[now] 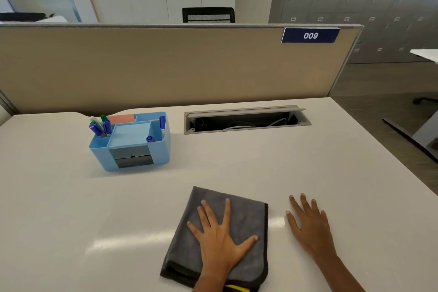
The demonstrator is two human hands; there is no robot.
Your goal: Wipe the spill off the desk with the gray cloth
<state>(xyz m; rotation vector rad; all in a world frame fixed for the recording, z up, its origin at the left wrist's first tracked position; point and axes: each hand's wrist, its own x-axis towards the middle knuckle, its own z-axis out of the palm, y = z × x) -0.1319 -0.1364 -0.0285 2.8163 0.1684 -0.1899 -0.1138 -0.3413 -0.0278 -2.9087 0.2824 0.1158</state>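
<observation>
A folded gray cloth (246, 216) lies flat on the white desk (260, 161) near its front edge. My left hand (219, 239) rests on top of the cloth with fingers spread and palm pressed down. My right hand (308, 223) lies flat on the bare desk just right of the cloth, fingers apart, holding nothing. No spill shows clearly on the desk; only glossy light reflections appear beside the cloth.
A light blue desk organizer (131, 142) with markers stands at the back left. An open cable tray (246, 119) is set into the desk at the back. A beige partition (166, 66) with a "009" label closes the far side. The desk's right edge runs diagonally.
</observation>
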